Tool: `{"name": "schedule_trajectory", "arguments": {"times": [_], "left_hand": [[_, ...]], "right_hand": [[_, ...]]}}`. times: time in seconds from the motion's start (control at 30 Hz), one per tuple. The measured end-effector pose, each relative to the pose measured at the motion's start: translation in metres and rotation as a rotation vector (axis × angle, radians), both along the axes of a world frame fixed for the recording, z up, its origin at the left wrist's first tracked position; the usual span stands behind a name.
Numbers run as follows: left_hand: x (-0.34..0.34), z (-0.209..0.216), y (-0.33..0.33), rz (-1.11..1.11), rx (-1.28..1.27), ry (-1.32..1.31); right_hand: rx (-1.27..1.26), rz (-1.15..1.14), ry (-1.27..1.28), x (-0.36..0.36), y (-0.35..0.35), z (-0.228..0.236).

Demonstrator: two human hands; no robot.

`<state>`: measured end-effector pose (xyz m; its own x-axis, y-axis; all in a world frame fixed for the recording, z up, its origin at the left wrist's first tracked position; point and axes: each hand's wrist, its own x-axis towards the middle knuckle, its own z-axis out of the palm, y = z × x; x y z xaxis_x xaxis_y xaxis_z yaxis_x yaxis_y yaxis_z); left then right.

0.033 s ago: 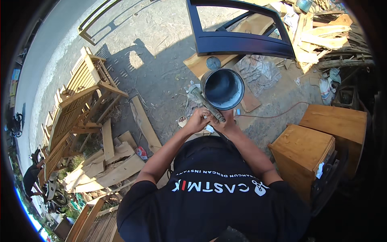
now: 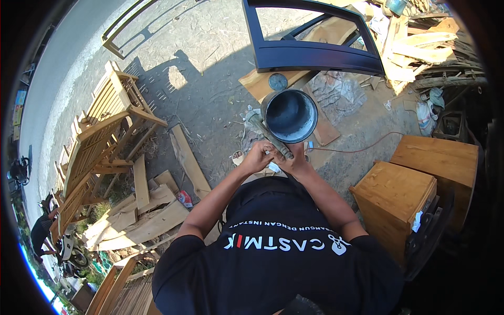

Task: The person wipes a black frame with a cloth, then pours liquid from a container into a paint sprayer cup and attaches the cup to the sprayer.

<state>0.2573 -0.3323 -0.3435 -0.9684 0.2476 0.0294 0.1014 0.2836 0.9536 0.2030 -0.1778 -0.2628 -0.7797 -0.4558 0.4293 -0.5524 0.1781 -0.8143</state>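
In front of my waist I hold what looks like a paint spray gun [image 2: 268, 134], with a wide, round dark cup [image 2: 291, 116] on it. The cup's top is uncovered, and its inner wall is smeared pale grey. My left hand [image 2: 257, 157] is closed, its fingertips pinching the rear end of the gun's body. Closed under the cup, my right hand [image 2: 295, 161] grips the gun's lower part, with most of its fingers hidden. Just beyond the cup is a small round blue-grey disc or lid [image 2: 277, 81].
A dark painted frame [image 2: 320, 64] stands ahead. Slatted wooden furniture [image 2: 100, 113] and loose boards [image 2: 139, 218] are on the left. Wooden cabinets [image 2: 401, 186] stand at the right, near a red hose [image 2: 362, 150]. Scrap wood [image 2: 425, 47] is piled far right.
My hands and the spray gun stay in place. At the far left edge, a motorcycle on the road has shifted slightly.
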Motion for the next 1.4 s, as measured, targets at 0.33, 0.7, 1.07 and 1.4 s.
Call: {"name": "schedule_trajectory", "arguments": {"times": [0.33, 0.7, 1.07, 1.4], "left_hand": [[-0.031, 0.028, -0.074, 0.515, 1.084, -0.363], [-0.054, 0.041, -0.116, 0.525, 1.276, -0.314], [-0.041, 0.029, -0.143, 0.661, 1.144, -0.329], [-0.031, 0.024, -0.152, 0.745, 1.116, -0.325]], "right_hand": [[0.114, 0.019, -0.207, -0.005, 0.005, 0.002], [0.051, 0.142, -0.378, -0.005, 0.002, 0.009], [0.038, 0.312, -0.455, -0.006, -0.014, 0.007], [-0.004, 0.259, -0.635, 0.002, -0.024, 0.018]]}}
